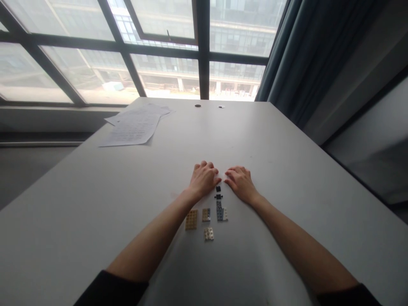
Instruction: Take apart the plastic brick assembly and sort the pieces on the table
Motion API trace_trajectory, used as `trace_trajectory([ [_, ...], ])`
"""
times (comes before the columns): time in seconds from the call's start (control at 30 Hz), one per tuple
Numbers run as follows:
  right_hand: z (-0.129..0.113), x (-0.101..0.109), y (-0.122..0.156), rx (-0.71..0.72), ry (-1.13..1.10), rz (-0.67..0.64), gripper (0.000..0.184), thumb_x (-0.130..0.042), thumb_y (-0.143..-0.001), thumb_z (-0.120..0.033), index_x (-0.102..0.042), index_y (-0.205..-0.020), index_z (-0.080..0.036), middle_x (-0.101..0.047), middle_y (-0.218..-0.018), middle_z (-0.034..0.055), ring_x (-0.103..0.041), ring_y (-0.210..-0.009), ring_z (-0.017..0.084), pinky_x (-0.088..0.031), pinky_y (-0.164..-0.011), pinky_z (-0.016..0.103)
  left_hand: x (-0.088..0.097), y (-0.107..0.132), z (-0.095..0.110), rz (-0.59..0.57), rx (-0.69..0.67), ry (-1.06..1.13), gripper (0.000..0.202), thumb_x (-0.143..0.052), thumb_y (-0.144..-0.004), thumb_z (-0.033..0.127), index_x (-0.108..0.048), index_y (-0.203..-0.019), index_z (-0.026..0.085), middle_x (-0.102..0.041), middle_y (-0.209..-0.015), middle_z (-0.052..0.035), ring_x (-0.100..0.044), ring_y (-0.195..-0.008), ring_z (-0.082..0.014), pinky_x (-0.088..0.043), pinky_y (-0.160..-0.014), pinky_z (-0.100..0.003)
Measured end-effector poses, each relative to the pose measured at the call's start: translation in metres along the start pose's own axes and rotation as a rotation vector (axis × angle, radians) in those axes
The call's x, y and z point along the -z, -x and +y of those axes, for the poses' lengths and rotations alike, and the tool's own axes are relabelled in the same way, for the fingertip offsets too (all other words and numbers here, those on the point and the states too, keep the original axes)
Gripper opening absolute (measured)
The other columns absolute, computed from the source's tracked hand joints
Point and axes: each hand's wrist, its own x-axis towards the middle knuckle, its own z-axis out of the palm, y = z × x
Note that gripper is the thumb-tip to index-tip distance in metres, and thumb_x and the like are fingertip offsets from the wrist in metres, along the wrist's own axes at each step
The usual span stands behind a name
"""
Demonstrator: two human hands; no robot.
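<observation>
My left hand (205,176) rests on the white table (267,263), its fingers curled and the thumb pointing right. Facing it across a narrow gap, my right hand (239,180) has its fingers bent, thumb and fingertips toward the left. Something pale and small seems to show at the fingertips of both, too small to name. Just below the left thumb lies a small black brick (218,189), then a black piece with side pins (218,196). Nearer me are joined grey-blue bricks (219,211) with a white brick (225,213) along their right side.
A tan studded plate (191,219) lies partly beside my left forearm. Right of it is a tan and grey brick piece (206,214), with a pale studded piece (208,233) below. Printed papers (134,125) lie at the far left. Two cable holes, one dark (198,106), sit near the far edge.
</observation>
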Motion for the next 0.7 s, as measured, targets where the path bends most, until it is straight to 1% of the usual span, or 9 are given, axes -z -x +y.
trace_trajectory([
  [0.1,0.003,0.002,-0.002,-0.035,-0.053,0.016,0.018,-0.055,-0.089,-0.031,-0.064,-0.102,-0.022,-0.061,-0.113,0.0085,-0.047,-0.111,0.025,-0.032,-0.097,0.044,0.002,0.0,-0.001,0.042,0.035,0.129,0.014,-0.069,-0.073,0.032,-0.071,-0.081,0.021,-0.064,-0.095,-0.009,-0.048,-0.104,-0.0296,-0.032,-0.096,-0.048],
  [0.17,0.006,0.004,-0.003,-0.079,-0.137,0.063,0.021,-0.055,-0.088,-0.034,-0.065,-0.102,-0.022,-0.061,-0.114,0.0087,-0.047,-0.112,0.026,-0.032,-0.098,0.045,0.005,0.002,0.0,0.078,0.068,0.25,0.021,-0.067,-0.076,0.037,-0.07,-0.088,0.021,-0.064,-0.097,-0.0085,-0.052,-0.101,-0.0269,-0.037,-0.092,-0.045],
  [0.27,0.006,0.007,-0.002,-0.159,-0.423,0.146,0.03,-0.055,-0.086,-0.045,-0.066,-0.102,-0.021,-0.06,-0.116,0.0097,-0.049,-0.112,0.026,-0.035,-0.097,0.044,0.013,0.01,0.001,0.121,0.11,0.447,0.042,-0.047,-0.088,0.051,-0.066,-0.107,0.018,-0.065,-0.099,-0.0092,-0.058,-0.087,-0.0196,-0.046,-0.078,-0.035],
  [0.33,0.0,0.011,0.0,-0.253,-0.709,0.158,0.041,-0.048,-0.088,-0.054,-0.064,-0.107,-0.021,-0.06,-0.12,0.0102,-0.052,-0.111,0.025,-0.041,-0.092,0.041,0.019,0.018,0.003,0.147,0.162,0.72,0.053,-0.036,-0.091,0.056,-0.06,-0.116,0.017,-0.065,-0.102,-0.0105,-0.061,-0.083,-0.0169,-0.048,-0.073,-0.031],
  [0.37,-0.006,0.013,0.002,-0.305,-0.855,0.143,0.046,-0.043,-0.089,-0.057,-0.062,-0.112,-0.021,-0.06,-0.122,0.0104,-0.053,-0.111,0.025,-0.043,-0.088,0.04,0.023,0.023,0.004,0.156,0.203,0.898,0.054,-0.038,-0.09,0.058,-0.06,-0.117,0.016,-0.065,-0.104,-0.011,-0.061,-0.084,-0.0167,-0.048,-0.072,-0.03],
  [0.47,-0.027,0.021,0.008,-0.403,-1.197,0.071,0.051,-0.038,-0.09,-0.061,-0.061,-0.115,-0.023,-0.059,-0.127,0.0099,-0.053,-0.115,0.026,-0.047,-0.084,0.039,0.031,0.035,0.009,0.154,0.336,1.344,0.051,-0.056,-0.08,0.059,-0.062,-0.11,0.018,-0.065,-0.107,-0.0108,-0.061,-0.086,-0.0172,-0.049,-0.072,-0.029],
  [0.53,-0.039,0.028,0.013,-0.427,-1.326,0.035,0.049,-0.044,-0.087,-0.061,-0.063,-0.11,-0.023,-0.06,-0.126,0.0095,-0.053,-0.116,0.026,-0.048,-0.084,0.04,0.035,0.042,0.012,0.156,0.376,1.414,0.049,-0.064,-0.075,0.057,-0.063,-0.106,0.018,-0.065,-0.106,-0.0099,-0.06,-0.085,-0.0164,-0.049,-0.07,-0.028],
  [0.6,-0.046,0.034,0.017,-0.435,-1.38,0.015,0.047,-0.047,-0.086,-0.061,-0.064,-0.107,-0.023,-0.061,-0.124,0.0096,-0.054,-0.115,0.027,-0.049,-0.085,0.04,0.041,0.048,0.014,0.165,0.378,1.395,0.048,-0.068,-0.072,0.054,-0.064,-0.104,0.018,-0.065,-0.103,-0.0088,-0.06,-0.083,-0.0152,-0.048,-0.069,-0.026],
  [0.7,-0.046,0.046,0.027,-0.397,-1.317,-0.004,0.048,-0.048,-0.085,-0.062,-0.064,-0.107,-0.022,-0.061,-0.122,0.0106,-0.055,-0.113,0.026,-0.049,-0.086,0.04,0.053,0.059,0.016,0.192,0.315,1.2,0.047,-0.07,-0.072,0.049,-0.063,-0.105,0.016,-0.066,-0.099,-0.0078,-0.06,-0.082,-0.0148,-0.048,-0.07,-0.027],
])
